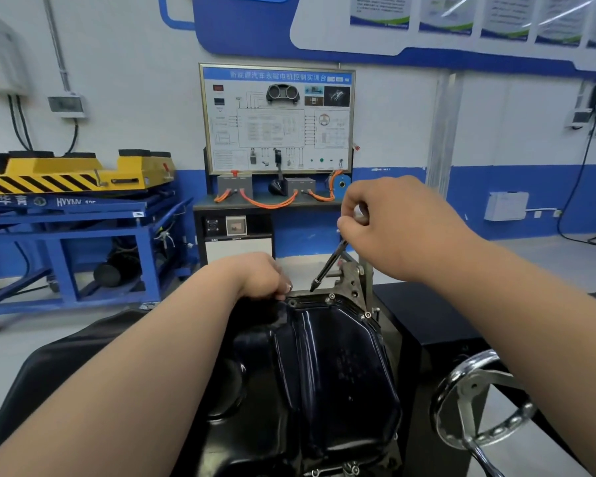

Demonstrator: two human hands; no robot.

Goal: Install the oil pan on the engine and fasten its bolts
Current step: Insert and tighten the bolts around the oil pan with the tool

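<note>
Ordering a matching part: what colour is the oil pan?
The oil pan is glossy black; head view.

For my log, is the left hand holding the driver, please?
No, the right hand grips the driver, while the left hand lies on the oil pan's far edge.

Carrier: black engine stand, its tray spreading from 9 to 3 o'clock. Engine mostly hidden (only a grey bracket end shows, 1 o'clock). Directly on it: black oil pan, centre, flange lying flat. Bolt heads sit in the rim from 12 to 1 o'clock. Chrome hand wheel on the stand at 4 o'clock. Grey floor carries a blue lift frame at 9 o'clock and a training console at 12.
</note>
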